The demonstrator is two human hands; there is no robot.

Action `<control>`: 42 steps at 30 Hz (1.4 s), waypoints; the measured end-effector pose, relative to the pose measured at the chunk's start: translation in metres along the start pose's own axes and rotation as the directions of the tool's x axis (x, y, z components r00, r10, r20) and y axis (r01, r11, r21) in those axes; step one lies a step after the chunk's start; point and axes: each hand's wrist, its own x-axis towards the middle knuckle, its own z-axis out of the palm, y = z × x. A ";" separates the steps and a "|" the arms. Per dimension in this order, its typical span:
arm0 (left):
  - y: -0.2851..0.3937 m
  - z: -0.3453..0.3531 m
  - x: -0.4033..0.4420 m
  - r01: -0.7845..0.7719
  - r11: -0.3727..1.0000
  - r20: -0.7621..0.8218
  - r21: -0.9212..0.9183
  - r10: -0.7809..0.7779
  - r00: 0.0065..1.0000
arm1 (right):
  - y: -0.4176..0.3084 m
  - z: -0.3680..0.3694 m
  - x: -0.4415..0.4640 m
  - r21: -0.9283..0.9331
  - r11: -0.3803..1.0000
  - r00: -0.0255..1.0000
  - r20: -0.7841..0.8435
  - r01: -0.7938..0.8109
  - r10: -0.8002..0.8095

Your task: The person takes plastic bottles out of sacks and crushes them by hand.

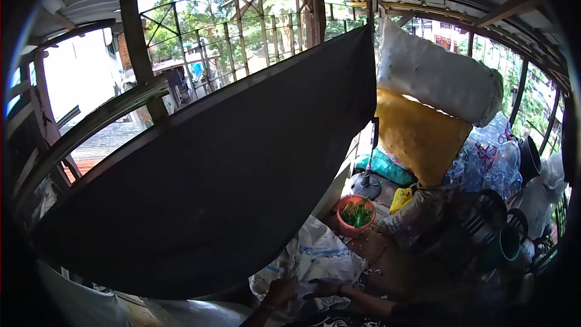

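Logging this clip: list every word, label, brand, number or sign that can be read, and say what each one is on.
There is no readable text in this view.
White sack by the hands: blue bands, no lettering I can make out.
Dark clothing at the bottom edge: pale markings, cut off and too unclear to read.
Orange-yellow sack: no legible label.

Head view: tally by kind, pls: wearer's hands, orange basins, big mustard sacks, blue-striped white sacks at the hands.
Hands: 2 (left hand, right hand)
Orange basin: 1
Big mustard sack: 1
Blue-striped white sack: 1
Total: 5
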 end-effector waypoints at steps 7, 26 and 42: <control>0.051 -0.074 0.060 -0.264 0.947 -0.488 0.184 0.321 0.811 | 0.122 -0.005 -0.003 0.635 0.772 0.997 -0.053 -0.014 0.062; 0.045 -0.122 0.111 -0.493 0.559 -0.260 0.667 0.795 0.548 | 0.094 -0.073 -0.035 0.635 -0.279 0.592 0.353 -0.720 -0.725; -0.023 -0.108 0.063 -0.527 0.819 -0.055 0.227 0.551 0.833 | 0.070 -0.109 0.045 0.606 0.129 0.560 0.783 -0.785 -0.269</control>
